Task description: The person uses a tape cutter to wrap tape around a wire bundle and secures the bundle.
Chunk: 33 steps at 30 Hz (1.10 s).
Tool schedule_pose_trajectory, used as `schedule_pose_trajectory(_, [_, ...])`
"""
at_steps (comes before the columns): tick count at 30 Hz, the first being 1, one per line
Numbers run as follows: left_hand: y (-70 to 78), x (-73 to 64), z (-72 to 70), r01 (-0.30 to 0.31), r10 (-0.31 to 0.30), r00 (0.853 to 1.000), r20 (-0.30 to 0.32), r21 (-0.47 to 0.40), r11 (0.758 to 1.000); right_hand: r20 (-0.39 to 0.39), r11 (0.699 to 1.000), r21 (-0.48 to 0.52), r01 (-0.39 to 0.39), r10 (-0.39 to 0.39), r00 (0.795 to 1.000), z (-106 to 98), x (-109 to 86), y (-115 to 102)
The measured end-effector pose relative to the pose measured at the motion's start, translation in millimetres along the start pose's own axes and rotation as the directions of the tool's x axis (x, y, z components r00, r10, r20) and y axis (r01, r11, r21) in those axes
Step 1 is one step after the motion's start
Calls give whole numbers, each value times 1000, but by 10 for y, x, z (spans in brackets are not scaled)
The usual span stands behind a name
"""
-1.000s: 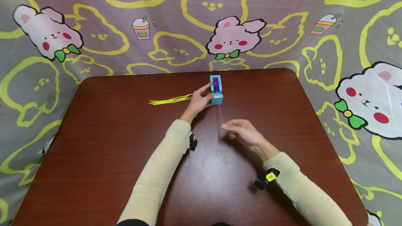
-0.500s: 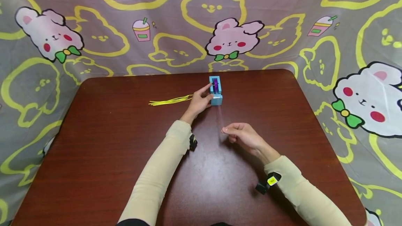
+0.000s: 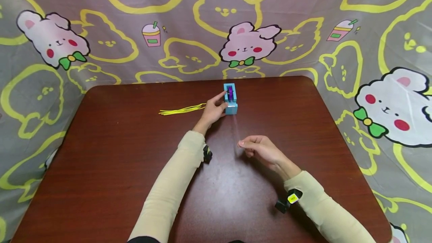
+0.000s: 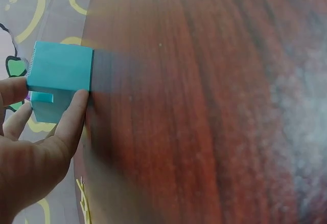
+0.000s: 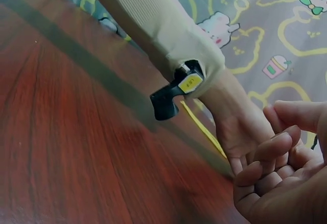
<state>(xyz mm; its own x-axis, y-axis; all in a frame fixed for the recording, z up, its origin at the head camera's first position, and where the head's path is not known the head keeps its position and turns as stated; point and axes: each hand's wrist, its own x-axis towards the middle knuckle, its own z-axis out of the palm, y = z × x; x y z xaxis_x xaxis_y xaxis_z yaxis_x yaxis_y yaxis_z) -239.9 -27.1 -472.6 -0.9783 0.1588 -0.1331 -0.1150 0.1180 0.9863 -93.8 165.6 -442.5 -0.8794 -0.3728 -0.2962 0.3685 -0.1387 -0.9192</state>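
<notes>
A light blue tape dispenser [image 3: 231,109] with a purple tape roll [image 3: 231,93] stands on the table toward its far side. My left hand [image 3: 212,112] grips it from the left side; in the left wrist view my thumb lies along an edge of the blue body. A thin, see-through strip of tape [image 3: 236,128] runs from the dispenser's front toward me. Between thumb and forefinger, my right hand [image 3: 264,150] pinches the strip's near end, a little above the table. The right wrist view shows this hand's other fingers [image 5: 255,170] curled; the tape is hard to make out there.
A loose bundle of thin yellow strands [image 3: 180,110] lies left of the dispenser, its right end behind my left hand. Patterned cloth [image 3: 192,18] hangs behind and beside the brown table [image 3: 111,160].
My right hand has drawn slightly toward me, and the strip between it and the dispenser looks a bit longer. My left hand stays on the dispenser. The head view has shifted slightly.
</notes>
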Motion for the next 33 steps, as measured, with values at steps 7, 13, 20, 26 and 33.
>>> schedule_pose_trajectory(7, [4, -8, 8, -7, 7, 1000, -3, 3, 1000, 17, 1000, -15, 3, -3, 1000, 9, -34, 40])
schedule_pose_trajectory(13, [17, -16, -3, -8, 8, 1000, -9, 3, 1000, 22, 1000, -7, 3, -3, 1000, 31, -49, 42])
schedule_pose_trajectory(20, [21, -11, -11, -21, 21, 1000, -9, 15, 1000, 32, 997, -74, -2, 4, 999, 24, -62, 69])
schedule_pose_trajectory(26, [39, -14, -2, -26, 27, 999, -21, 32, 999, 30, 999, -38, 12, -11, 1000, 39, -84, 69])
schedule_pose_trajectory(33, [43, -16, -1, -37, 38, 999, -23, 52, 998, 31, 998, -51, 20, -19, 999, 49, -101, 34])
